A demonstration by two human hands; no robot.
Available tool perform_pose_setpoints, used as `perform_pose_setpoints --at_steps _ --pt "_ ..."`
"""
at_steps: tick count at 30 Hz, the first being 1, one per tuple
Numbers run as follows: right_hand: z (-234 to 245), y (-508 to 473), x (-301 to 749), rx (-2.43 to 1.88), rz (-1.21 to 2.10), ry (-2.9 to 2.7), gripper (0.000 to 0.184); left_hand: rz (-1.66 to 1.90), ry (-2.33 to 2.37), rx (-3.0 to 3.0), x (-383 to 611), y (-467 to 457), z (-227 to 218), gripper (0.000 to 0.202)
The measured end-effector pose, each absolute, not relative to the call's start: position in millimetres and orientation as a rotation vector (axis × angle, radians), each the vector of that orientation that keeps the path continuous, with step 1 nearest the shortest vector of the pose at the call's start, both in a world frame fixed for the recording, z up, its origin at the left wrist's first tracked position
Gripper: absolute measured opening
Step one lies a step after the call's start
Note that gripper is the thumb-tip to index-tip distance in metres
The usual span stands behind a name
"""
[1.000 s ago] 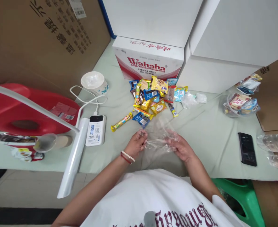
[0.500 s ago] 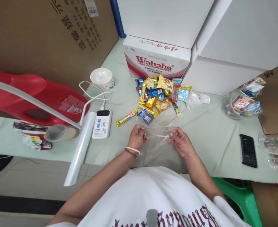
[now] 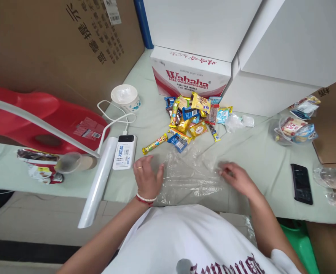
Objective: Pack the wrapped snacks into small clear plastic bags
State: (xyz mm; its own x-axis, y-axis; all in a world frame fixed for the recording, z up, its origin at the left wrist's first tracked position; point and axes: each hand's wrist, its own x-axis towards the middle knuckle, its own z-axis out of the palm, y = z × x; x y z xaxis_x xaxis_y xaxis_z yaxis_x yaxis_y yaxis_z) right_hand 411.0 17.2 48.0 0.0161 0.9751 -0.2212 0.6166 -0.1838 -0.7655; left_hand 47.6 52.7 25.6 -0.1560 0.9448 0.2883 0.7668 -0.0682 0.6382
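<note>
A clear, wrinkled plastic bag (image 3: 192, 173) lies spread over the table edge in front of me. Beside its left edge is my left hand (image 3: 148, 177), palm down, with thumb and fingers apart and nothing held. At the bag's right edge, my right hand (image 3: 238, 179) has its thumb and fingers pinched together on the thin plastic. Just beyond the bag sits a pile of wrapped snacks (image 3: 198, 131). A blue packet (image 3: 178, 141) lies at the near side of the pile, and a yellow stick-shaped snack (image 3: 155, 144) lies apart to its left.
To the left are a white power bank (image 3: 124, 152) with a cable, a plastic film roll (image 3: 97, 182), a paper bowl (image 3: 125, 97) and a red jug (image 3: 48, 118). A Wahaha carton (image 3: 190, 74) stands behind the snacks. Rightward are a snack tub (image 3: 293, 131) and a phone (image 3: 301, 183).
The plastic was bunched and stretched between both hands; now it lies spread flat. My left hand let go and moved left and down. My right hand moved right with the plastic's edge.
</note>
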Motion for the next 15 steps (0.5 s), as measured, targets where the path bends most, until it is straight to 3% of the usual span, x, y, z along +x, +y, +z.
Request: perform_pose_setpoints --at_steps 3,6,9,15 --pt "68 61 405 -1.939 0.529 -1.932 0.029 0.927 1.53 2.409 57 51 32 0.016" --pt "77 124 371 -1.895 0.381 -2.195 0.045 0.603 1.227 2.622 70 57 26 0.027" --pt "72 175 335 -1.916 0.311 -2.382 0.063 0.36 1.288 2.628 74 61 11 0.043" --pt "73 170 351 -2.072 0.165 -2.368 0.038 0.197 1.547 2.501 71 58 -3 0.063"
